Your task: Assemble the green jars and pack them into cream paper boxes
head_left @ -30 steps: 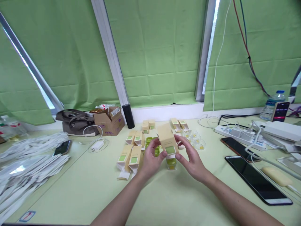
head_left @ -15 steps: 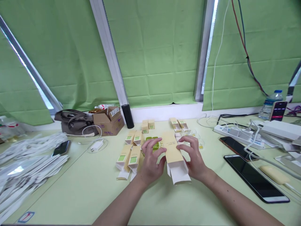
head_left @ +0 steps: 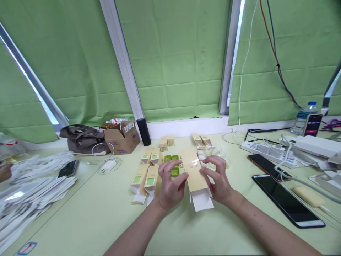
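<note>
At the left edge, a co-worker's hand [head_left: 5,172] is showing beside the white strips [head_left: 39,163]. Toward the middle of the worktop [head_left: 90,213], I am keeping my left hand [head_left: 170,186] clamped on the left side of the held carton [head_left: 194,174]. The carton is lying between my two grips, its white open flap [head_left: 203,201] pointing near, while my right hand [head_left: 222,185] is pinching its right side.
</note>
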A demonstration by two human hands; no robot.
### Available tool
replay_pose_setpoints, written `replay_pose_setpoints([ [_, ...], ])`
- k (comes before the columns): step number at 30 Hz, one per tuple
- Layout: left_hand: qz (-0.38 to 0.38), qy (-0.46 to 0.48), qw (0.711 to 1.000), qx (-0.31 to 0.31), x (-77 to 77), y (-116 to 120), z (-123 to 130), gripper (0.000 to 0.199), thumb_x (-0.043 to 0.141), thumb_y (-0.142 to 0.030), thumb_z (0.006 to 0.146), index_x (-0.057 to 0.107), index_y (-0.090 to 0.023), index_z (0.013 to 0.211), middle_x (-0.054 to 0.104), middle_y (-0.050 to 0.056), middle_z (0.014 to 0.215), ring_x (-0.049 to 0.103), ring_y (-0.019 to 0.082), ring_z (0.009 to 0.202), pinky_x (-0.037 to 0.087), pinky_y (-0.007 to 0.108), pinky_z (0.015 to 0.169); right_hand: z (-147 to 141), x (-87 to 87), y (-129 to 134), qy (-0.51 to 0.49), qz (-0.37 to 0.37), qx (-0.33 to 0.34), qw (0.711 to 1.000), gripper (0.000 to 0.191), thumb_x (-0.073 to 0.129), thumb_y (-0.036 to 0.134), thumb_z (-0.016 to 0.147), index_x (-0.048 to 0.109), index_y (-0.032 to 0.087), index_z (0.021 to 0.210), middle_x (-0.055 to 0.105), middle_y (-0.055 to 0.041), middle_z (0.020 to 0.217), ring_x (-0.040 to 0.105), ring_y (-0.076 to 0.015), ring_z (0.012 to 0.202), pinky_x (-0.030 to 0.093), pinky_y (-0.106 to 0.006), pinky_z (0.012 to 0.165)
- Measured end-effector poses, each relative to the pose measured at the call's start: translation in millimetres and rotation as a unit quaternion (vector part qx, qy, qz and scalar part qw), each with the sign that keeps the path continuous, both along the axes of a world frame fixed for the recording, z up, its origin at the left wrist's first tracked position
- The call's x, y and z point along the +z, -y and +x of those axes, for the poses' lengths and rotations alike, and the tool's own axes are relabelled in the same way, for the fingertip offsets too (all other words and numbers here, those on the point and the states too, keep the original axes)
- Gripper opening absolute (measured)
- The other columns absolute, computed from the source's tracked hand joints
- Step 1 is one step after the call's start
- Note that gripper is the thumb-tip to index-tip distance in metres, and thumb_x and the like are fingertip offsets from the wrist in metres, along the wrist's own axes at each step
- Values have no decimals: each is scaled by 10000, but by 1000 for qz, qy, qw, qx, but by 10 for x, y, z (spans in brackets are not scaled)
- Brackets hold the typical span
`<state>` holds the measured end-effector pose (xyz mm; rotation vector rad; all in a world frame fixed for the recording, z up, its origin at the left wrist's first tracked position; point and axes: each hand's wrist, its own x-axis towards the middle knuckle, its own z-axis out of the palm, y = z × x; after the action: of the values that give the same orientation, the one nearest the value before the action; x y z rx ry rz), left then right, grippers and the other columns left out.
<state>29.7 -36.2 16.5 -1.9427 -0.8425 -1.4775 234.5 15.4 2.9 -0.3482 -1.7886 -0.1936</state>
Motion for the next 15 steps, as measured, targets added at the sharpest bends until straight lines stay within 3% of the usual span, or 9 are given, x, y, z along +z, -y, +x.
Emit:
replay_pose_setpoints([
  [4,-22,16,999,-15,-14,-7,-23,461,660,-35,854,618,-350,1188,597,70,1371,529,284,1239,461,495,1027,22,67,47,13,-11,20,1000,530,580,77,877,524,331,1340,561,-126,1312,542,-356,1253,497,-620,1007],
  [7,-117,53,987,-95,-18,-4,-24,508,685,-138,887,603,-347,1343,586,109,1458,510,335,1372,418,572,1133,42,143,86,24,-61,79,995,561,600,184,893,472,308,1425,544,-151,1452,484,-415,1392,433,-701,1105],
  [10,-258,136,937,-191,-79,-10,-6,531,718,-237,919,585,-315,1427,619,132,1452,530,355,1398,393,566,1184,40,166,80,2,-139,131,982,523,617,247,932,494,289,1439,580,-159,1432,528,-401,1377,463,-667,1118],
  [13,-365,245,871,-221,-191,-35,22,462,758,-354,917,635,-273,1355,698,135,1305,639,337,1227,474,501,1090,9,131,42,-32,-220,145,964,445,694,310,942,581,277,1371,595,-160,1373,565,-364,1320,541,-562,1056],
  [15,-393,292,840,-235,-242,-53,46,503,780,-419,901,605,-256,1345,695,139,1288,654,316,1171,501,461,1034,-21,101,26,-48,-258,150,953,432,725,361,940,610,276,1348,572,-154,1362,605,-331,1229,576,-505,991],
])
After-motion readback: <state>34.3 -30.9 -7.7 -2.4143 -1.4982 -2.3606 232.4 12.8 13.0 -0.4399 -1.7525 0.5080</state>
